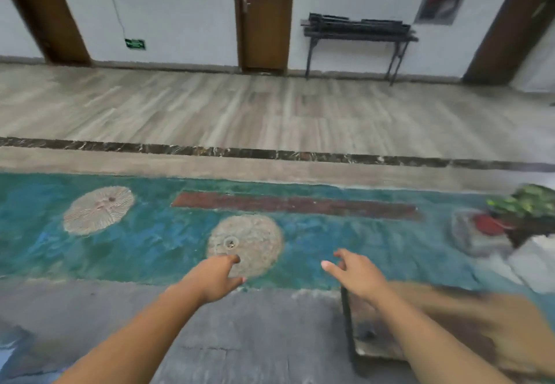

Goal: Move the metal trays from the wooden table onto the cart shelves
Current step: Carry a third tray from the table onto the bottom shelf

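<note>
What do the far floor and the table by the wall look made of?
Far floor: probably wood-look planks or tiles, matte, with grey-brown grain streaks and seams. Table: likely dark metal, judging by thin black legs; blur leaves it open.

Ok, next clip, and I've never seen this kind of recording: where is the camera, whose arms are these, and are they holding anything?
There is no machine here. The single picture comes from a wide-angle camera worn on a person's head, looking forward and down, so the two bare arms reaching in from the bottom are the wearer's own. The left hand and the right hand are both stretched forward with loose fingers, and neither holds anything. Below them is a teal patterned carpet on the floor. At the lower right is a blurred brown surface with a dark edge, possibly the wooden table, though it is too smeared to tell. A potted plant stands at the right edge, and a dark side table stands against the far wall.
</note>
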The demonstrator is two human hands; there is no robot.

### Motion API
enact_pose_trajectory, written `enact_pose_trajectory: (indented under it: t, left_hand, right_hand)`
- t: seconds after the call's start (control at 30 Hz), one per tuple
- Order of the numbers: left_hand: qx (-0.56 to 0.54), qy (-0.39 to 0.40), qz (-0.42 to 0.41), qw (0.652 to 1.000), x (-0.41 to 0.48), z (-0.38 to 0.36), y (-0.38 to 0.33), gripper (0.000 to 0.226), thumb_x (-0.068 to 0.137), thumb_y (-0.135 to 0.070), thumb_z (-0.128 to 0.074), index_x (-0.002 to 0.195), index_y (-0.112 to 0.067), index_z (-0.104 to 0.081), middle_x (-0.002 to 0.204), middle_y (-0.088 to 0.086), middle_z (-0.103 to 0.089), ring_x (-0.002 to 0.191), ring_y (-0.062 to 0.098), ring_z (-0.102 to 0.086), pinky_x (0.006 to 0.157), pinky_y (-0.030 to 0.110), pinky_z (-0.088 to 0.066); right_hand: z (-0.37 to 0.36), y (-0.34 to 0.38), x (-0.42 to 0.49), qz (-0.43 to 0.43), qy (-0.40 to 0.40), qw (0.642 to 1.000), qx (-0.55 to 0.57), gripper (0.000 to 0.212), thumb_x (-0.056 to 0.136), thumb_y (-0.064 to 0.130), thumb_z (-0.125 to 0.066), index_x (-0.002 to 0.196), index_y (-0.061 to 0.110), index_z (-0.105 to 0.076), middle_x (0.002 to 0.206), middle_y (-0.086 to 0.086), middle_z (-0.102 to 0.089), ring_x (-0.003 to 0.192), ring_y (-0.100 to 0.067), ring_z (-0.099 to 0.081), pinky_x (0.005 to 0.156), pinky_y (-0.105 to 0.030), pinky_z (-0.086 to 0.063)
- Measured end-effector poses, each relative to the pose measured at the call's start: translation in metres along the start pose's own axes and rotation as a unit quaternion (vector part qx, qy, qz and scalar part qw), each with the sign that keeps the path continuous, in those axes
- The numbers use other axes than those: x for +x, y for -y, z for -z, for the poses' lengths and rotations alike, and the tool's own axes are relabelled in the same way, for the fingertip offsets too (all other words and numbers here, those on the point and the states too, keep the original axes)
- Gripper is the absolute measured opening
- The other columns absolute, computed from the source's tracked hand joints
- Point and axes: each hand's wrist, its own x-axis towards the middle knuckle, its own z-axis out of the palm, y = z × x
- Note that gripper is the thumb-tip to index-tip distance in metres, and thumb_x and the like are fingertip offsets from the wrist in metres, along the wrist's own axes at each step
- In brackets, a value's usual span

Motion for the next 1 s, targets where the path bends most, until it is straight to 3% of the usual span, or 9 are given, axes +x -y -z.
enact_pose_trajectory:
  t: [0.2,0.4,0.47,0.53,0.6,0.77,0.9,1.0]
  left_hand:
    - [0.086,0.034,-0.214,0.972,0.087,-0.007,-0.132,0.057,0.094,-0.05,-0.05,0.138,-0.014,-0.046,0.136,0.009,-0.057,0.123,0.025,-0.055,0.098,0.033,-0.045]
    - [0.158,0.102,-0.404,0.895,0.108,-0.042,-0.252,0.052,0.092,-0.053,-0.051,0.129,-0.016,-0.05,0.13,0.008,-0.057,0.121,0.027,-0.054,0.096,0.038,-0.046]
    - [0.17,0.12,-0.452,0.868,0.098,-0.057,-0.29,0.051,0.091,-0.053,-0.051,0.128,-0.017,-0.05,0.127,0.008,-0.059,0.118,0.029,-0.055,0.093,0.039,-0.047]
    - [0.172,0.13,-0.495,0.842,0.083,-0.071,-0.325,0.051,0.09,-0.054,-0.05,0.124,-0.016,-0.051,0.123,0.008,-0.061,0.115,0.03,-0.056,0.09,0.039,-0.048]
    - [0.176,0.133,-0.541,0.812,0.064,-0.086,-0.358,0.053,0.09,-0.056,-0.049,0.124,-0.016,-0.051,0.123,0.006,-0.061,0.115,0.029,-0.056,0.092,0.039,-0.047]
    - [0.198,0.138,-0.604,0.76,0.011,-0.114,-0.431,0.051,0.089,-0.06,-0.048,0.119,-0.02,-0.052,0.112,0.003,-0.058,0.111,0.026,-0.058,0.088,0.038,-0.047]
    - [0.209,0.15,-0.624,0.738,-0.024,-0.138,-0.486,0.034,0.088,-0.06,-0.049,0.095,-0.027,-0.043,0.101,0.003,-0.057,0.104,0.027,-0.059,0.076,0.036,-0.042]
    - [0.207,0.154,-0.619,0.742,-0.041,-0.166,-0.527,0.051,0.087,-0.062,-0.049,0.119,-0.023,-0.047,0.117,0.006,-0.06,0.111,0.026,-0.059,0.087,0.038,-0.047]
  right_hand:
    - [0.039,-0.114,-0.099,-0.203,-0.096,0.973,0.043,0.073,0.079,0.075,-0.048,0.126,0.019,-0.059,0.1,-0.001,-0.07,0.105,-0.024,-0.063,0.086,-0.034,-0.047]
    - [0.034,-0.15,-0.237,-0.382,-0.164,0.907,0.069,0.07,0.076,0.083,-0.037,0.114,0.026,-0.052,0.08,0.01,-0.06,0.084,-0.02,-0.061,0.07,-0.035,-0.047]
    - [0.025,-0.152,-0.285,-0.428,-0.194,0.88,0.073,0.074,0.071,0.088,-0.031,0.106,0.026,-0.052,0.089,0.004,-0.066,0.089,-0.024,-0.062,0.073,-0.037,-0.048]
    - [0.017,-0.153,-0.329,-0.474,-0.224,0.848,0.071,0.079,0.075,0.085,-0.034,0.119,0.022,-0.054,0.109,-0.003,-0.069,0.101,-0.025,-0.064,0.078,-0.036,-0.048]
    - [0.011,-0.155,-0.371,-0.516,-0.242,0.818,0.075,0.083,0.079,0.082,-0.037,0.128,0.017,-0.052,0.11,-0.003,-0.068,0.101,-0.023,-0.064,0.075,-0.034,-0.047]
    - [-0.004,-0.165,-0.458,-0.581,-0.277,0.756,0.115,0.076,0.083,0.076,-0.044,0.132,0.018,-0.052,0.115,-0.002,-0.068,0.103,-0.02,-0.063,0.084,-0.034,-0.05]
    - [-0.013,-0.196,-0.516,-0.61,-0.302,0.719,0.139,0.073,0.082,0.075,-0.044,0.13,0.02,-0.053,0.104,0.003,-0.065,0.096,-0.018,-0.062,0.081,-0.032,-0.049]
    - [-0.015,-0.237,-0.557,-0.625,-0.315,0.699,0.146,0.071,0.083,0.073,-0.047,0.131,0.02,-0.053,0.105,0.0,-0.066,0.095,-0.02,-0.062,0.081,-0.033,-0.049]
